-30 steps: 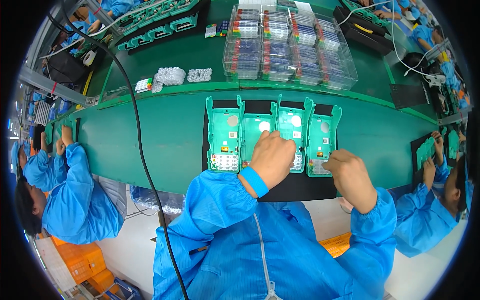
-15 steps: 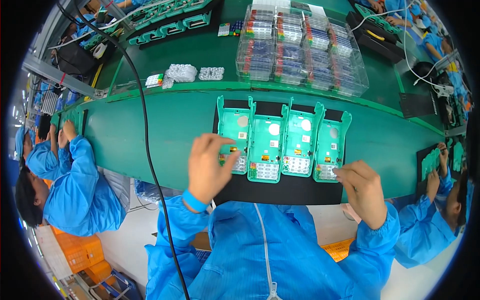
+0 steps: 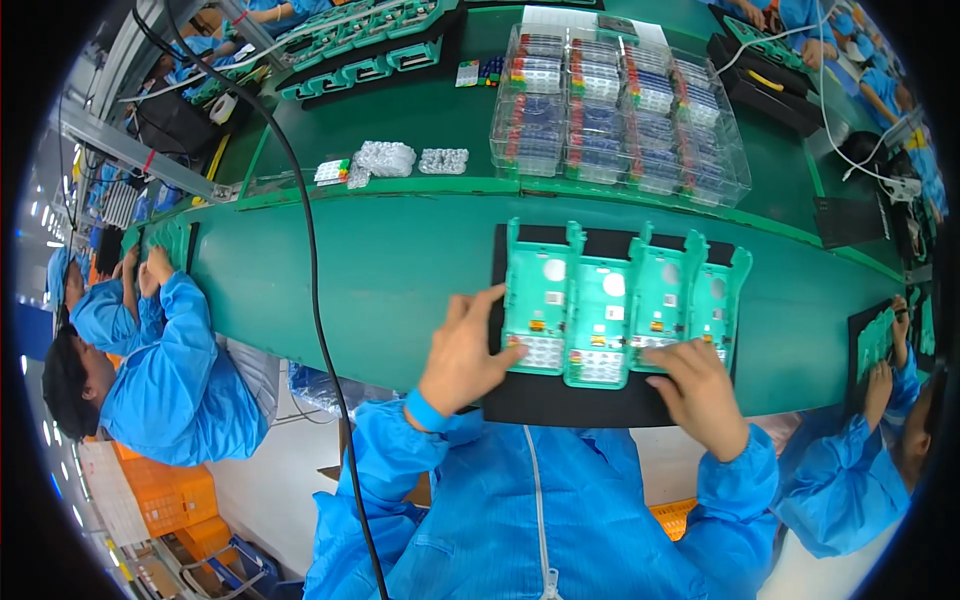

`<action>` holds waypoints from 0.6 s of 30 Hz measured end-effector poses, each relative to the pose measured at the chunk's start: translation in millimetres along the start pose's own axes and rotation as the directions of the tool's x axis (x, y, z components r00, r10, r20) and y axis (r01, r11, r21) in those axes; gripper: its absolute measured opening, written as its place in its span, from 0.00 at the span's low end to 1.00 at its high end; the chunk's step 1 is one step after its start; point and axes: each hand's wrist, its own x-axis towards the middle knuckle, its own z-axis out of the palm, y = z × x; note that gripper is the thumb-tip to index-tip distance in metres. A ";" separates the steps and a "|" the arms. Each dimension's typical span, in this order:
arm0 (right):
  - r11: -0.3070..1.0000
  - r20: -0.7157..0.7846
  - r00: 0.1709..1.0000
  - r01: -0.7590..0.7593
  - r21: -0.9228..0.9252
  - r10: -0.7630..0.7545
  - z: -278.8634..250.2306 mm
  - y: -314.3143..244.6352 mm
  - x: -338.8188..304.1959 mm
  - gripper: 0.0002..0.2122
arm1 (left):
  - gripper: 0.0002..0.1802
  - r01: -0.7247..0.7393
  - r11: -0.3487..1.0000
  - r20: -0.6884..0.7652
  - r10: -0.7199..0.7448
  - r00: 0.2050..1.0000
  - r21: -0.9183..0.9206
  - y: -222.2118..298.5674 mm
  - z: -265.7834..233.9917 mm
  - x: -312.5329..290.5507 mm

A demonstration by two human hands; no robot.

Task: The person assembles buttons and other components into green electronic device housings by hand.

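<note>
Four-abreast green plastic housings lie open side up on a black mat (image 3: 560, 400) before me: a leftmost housing (image 3: 545, 275), a second housing (image 3: 597, 320), a third housing (image 3: 657, 275) and a rightmost housing (image 3: 712, 290). Pale keypads with coloured keys sit at their near ends. My left hand (image 3: 462, 352) is at the leftmost housing's left side, fingers apart, its thumb by that keypad (image 3: 537, 353). Outstretched fingers of my right hand (image 3: 700, 388) touch the third housing's keypad area and cover part of the rightmost one.
Clear plastic trays (image 3: 620, 120) filled with keypads stand beyond the green work surface (image 3: 400, 270). Bubble-like clear pieces (image 3: 385, 158) lie left of them. A black cable (image 3: 312, 240) hangs across the left. Co-workers in blue sit at left (image 3: 170, 370) and right (image 3: 850, 470).
The mat with the housings has shifted right along the surface. My left hand has come to the leftmost housing's edge; my right hand has moved from the rightmost keypad to the third. The view has shifted slightly.
</note>
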 end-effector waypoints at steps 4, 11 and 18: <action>0.994 -0.015 0.995 -0.101 -0.030 0.101 -50.9 13.0 -20.8 0.14 | 0.44 -0.029 0.997 0.049 0.033 0.998 -0.075 49.5 42.4 18.3; 0.408 -0.788 0.607 0.748 0.524 -0.101 -77.6 -65.8 -3.6 0.04 | 0.42 -0.310 0.796 0.051 0.391 0.919 -0.519 125.6 131.9 39.3; -0.202 -0.544 0.838 0.541 0.816 0.043 -123.7 -164.2 25.6 0.07 | 0.32 -0.393 0.763 0.007 0.462 0.887 -0.514 85.5 133.5 19.8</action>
